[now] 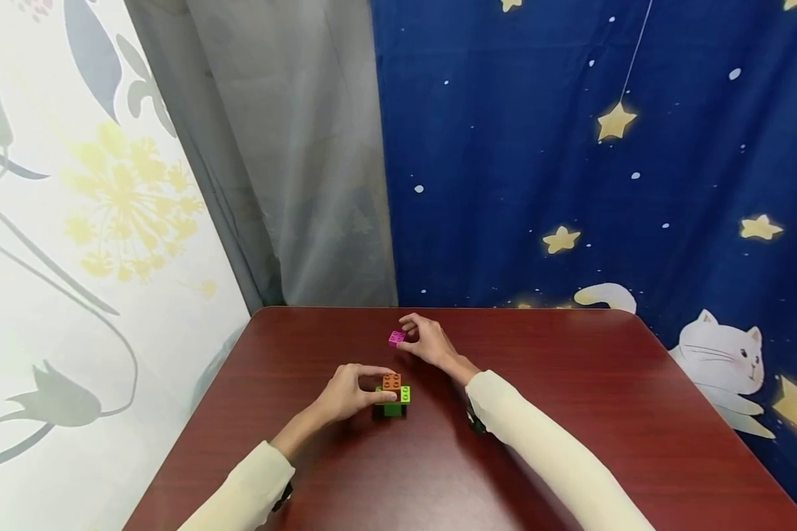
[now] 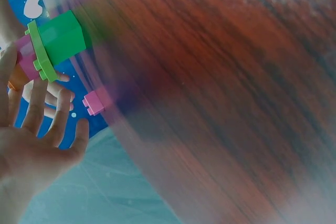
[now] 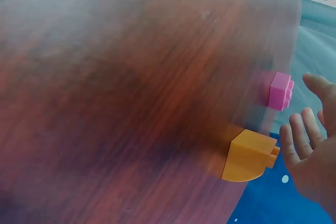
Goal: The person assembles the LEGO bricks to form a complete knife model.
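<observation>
My left hand (image 1: 345, 394) grips a small stack of toy building bricks between thumb and fingers. The stack has an orange brick (image 1: 391, 381) on top, a pink-purple brick (image 2: 25, 53) under it, a wide light green plate (image 2: 42, 51) and a green block (image 2: 64, 36) at the bottom. Farther back, my right hand (image 1: 432, 343) reaches over the table with its fingers loosely bent and apart. A small pink brick (image 1: 396, 338) lies right by its thumb; the right wrist view shows a gap between hand and brick. A yellow-orange brick (image 3: 247, 156) with a rounded side lies near those fingers.
The bricks are on a reddish-brown wooden table (image 1: 538, 457) with rounded far corners. Behind it hang a grey curtain (image 1: 305, 147) and a blue curtain (image 1: 505, 147) with stars. At the left stands a white flower-patterned hanging (image 1: 40, 295).
</observation>
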The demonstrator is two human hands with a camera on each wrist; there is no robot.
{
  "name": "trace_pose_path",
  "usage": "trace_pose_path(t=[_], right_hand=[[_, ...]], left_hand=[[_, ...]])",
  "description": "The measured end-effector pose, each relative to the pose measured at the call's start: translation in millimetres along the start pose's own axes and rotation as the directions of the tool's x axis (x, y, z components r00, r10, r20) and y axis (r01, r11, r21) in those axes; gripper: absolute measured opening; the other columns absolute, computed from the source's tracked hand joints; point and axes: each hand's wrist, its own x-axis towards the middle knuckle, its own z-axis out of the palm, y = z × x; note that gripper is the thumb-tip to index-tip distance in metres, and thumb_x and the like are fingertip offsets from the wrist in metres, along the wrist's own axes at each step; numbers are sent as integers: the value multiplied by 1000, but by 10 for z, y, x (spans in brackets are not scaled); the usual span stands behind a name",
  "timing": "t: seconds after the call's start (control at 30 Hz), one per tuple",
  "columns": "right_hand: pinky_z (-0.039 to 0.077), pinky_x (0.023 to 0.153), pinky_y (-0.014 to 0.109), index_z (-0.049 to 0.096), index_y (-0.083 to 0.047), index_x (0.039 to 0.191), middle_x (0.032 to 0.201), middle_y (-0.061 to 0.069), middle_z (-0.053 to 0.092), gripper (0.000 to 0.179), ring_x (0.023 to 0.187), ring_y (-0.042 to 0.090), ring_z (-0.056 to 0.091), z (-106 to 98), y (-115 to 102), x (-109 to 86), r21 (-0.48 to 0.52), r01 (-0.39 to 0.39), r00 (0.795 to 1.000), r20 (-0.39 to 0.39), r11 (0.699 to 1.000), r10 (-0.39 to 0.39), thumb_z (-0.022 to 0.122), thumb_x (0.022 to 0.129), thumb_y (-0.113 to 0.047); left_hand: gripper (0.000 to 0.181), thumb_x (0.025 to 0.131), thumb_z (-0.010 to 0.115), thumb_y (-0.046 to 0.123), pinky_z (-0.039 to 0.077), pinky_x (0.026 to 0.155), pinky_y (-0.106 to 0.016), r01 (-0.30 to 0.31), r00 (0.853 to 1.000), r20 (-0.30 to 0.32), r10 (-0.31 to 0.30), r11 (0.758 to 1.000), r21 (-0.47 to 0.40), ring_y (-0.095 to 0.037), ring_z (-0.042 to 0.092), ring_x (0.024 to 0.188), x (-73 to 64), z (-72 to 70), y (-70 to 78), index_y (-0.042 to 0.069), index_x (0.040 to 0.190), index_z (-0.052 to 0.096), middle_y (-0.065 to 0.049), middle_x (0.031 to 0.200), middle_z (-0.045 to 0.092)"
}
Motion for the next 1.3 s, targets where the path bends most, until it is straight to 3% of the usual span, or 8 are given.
trace_pose_path(t=[0.3,0.5,0.77,1.3], right_hand=[[54,97,44,63,-5,136,123,11,72,62,110,26,68,34,35,129,-63,-141,987,64,988,145,91,83,-21],[53,98,44,63,-9,138,122,6,73,65,112,23,68,76,59,157,-137,-184,972,122,973,201,92,82,-25],[53,99,45,63,-9,137,119,6,75,59,113,25,68,138,71,206,-150,-173,973,127,973,192,89,85,-20],[53,99,45,64,-6,135,115,8,75,55,110,26,70,36,11,141,-76,-145,979,136,986,154,87,85,-11]], left_hand=[[38,86,86,39,58,84,-44,-17,1000,-13,17,999,31,-23,70,97,8,4,-10,25,120,78,2,109,78],[39,86,86,42,57,75,-30,2,1000,0,-2,999,34,-18,71,86,21,22,0,26,121,78,4,110,77],[39,87,86,38,57,88,-48,2,1000,11,-2,1000,16,-26,69,102,20,-4,-2,26,123,77,2,112,77],[38,87,86,38,56,91,-53,5,1000,11,-5,1000,17,-27,69,106,23,-13,3,25,122,78,-2,112,77]])
